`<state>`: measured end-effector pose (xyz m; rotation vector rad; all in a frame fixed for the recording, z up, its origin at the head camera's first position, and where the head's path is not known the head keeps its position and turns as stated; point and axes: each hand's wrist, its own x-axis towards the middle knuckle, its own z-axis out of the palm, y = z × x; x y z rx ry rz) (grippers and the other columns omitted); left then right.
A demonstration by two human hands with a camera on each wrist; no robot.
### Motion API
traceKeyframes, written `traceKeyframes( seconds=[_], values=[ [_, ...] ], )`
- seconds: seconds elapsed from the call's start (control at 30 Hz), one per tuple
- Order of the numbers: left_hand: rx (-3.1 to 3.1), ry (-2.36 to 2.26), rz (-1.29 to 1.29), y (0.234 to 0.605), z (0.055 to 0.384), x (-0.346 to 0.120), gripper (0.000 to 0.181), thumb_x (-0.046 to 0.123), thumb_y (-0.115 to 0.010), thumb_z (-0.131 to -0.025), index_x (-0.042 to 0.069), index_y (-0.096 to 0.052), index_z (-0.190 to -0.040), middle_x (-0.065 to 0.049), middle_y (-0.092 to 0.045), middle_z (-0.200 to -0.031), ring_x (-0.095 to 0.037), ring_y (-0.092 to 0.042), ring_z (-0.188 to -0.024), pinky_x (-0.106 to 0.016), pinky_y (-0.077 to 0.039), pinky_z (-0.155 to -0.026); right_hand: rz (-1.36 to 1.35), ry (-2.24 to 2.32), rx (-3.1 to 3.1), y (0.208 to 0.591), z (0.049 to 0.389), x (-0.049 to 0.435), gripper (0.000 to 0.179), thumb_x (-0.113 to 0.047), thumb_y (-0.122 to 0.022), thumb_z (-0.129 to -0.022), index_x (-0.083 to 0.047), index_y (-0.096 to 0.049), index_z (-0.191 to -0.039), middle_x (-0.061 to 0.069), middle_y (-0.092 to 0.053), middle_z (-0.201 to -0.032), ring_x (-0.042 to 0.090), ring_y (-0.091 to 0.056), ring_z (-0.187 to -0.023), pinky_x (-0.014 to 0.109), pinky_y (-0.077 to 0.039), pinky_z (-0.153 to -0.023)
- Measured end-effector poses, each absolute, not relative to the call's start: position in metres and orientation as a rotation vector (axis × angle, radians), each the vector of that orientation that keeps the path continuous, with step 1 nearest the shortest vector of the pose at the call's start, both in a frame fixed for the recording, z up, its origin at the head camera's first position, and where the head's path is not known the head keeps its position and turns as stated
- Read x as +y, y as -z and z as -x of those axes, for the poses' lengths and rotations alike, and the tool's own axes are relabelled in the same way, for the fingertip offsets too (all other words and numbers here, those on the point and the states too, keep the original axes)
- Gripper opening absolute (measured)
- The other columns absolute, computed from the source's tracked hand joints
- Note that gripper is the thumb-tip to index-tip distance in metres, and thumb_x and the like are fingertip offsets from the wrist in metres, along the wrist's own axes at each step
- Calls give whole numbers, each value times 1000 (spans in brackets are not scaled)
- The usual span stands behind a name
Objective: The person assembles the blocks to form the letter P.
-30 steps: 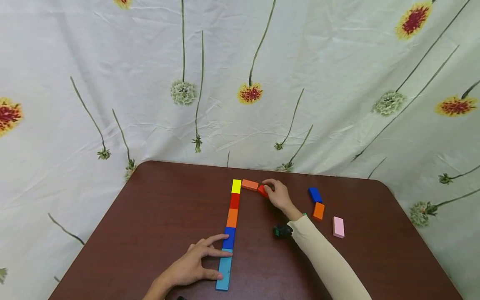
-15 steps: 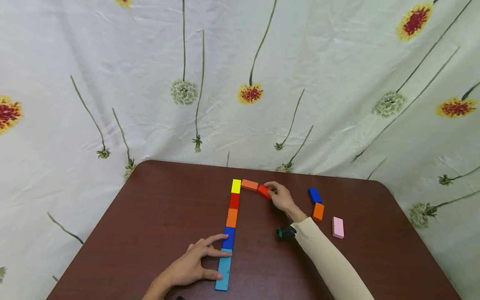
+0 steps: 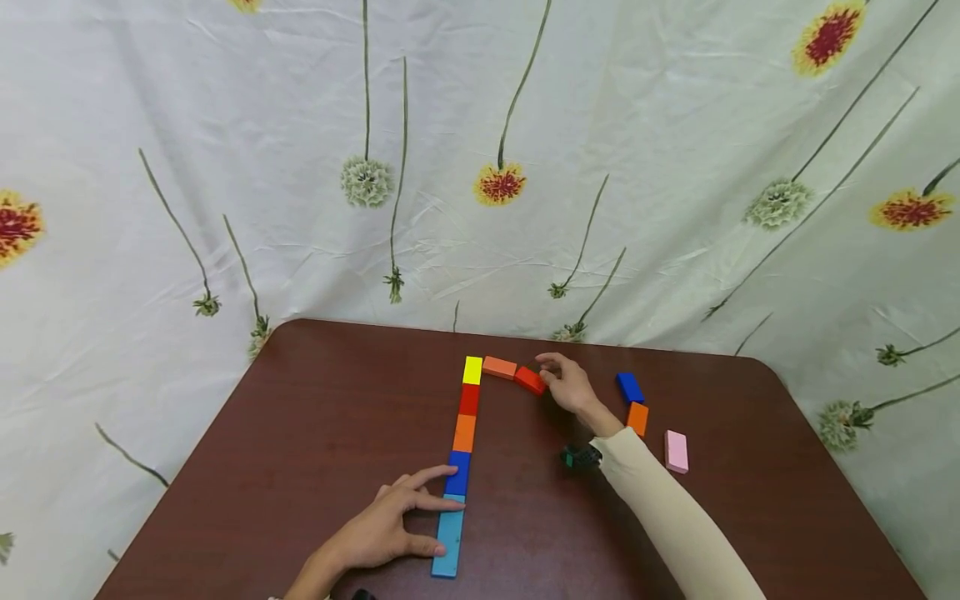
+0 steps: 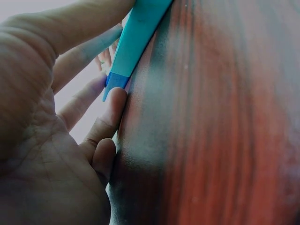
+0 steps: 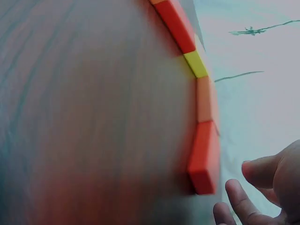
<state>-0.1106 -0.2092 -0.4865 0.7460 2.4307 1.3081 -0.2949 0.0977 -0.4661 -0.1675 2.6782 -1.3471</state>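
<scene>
In the head view a straight row runs up the table: a light blue block [image 3: 450, 542], a dark blue block [image 3: 457, 473], an orange block [image 3: 464, 433], a dark red block [image 3: 468, 399] and a yellow block [image 3: 472, 370]. My left hand [image 3: 382, 525] touches the row's left side, two outstretched fingers at the blue blocks and the thumb on the light blue one. A salmon block [image 3: 499, 367] and a bright red block [image 3: 530, 380] angle off right from the yellow end. Just right of the red block is my right hand [image 3: 567, 383], fingers parted and apart from it in the right wrist view.
Right of my right hand lie a second dark blue block [image 3: 630, 387], another orange block [image 3: 637, 418], partly behind the sleeve, and a pink block [image 3: 677, 452]. The brown table [image 3: 322, 417] ends at a white flowered cloth [image 3: 300, 167] behind.
My right hand has let go of the bright red block and drawn back a little to the right, so more of that block shows. The left hand stays in place.
</scene>
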Motion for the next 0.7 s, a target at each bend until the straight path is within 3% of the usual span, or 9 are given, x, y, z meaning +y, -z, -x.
traceKeyframes(
  seconds=[0.43,0.7],
  values=[
    [2428,-1329,-755,486,109,-209,49,48,-78,-81,34,-70,-128,3,-43,-156,-40,-35,-139,-73,-16,-99,356,1226,2661,442,292,165,40,-18,-62,-100,-5,-58,-138,19,-52,-142,37,-53,-121,46,-50,-91],
    [2438,-1319,-750,484,110,-209,48,48,-78,-82,35,-70,-128,2,-42,-156,-38,-37,-138,-69,-19,-98,416,1116,2752,443,290,215,46,-21,-68,-97,-2,-56,-138,27,-42,-147,45,-47,-126,56,-47,-95]
  ],
)
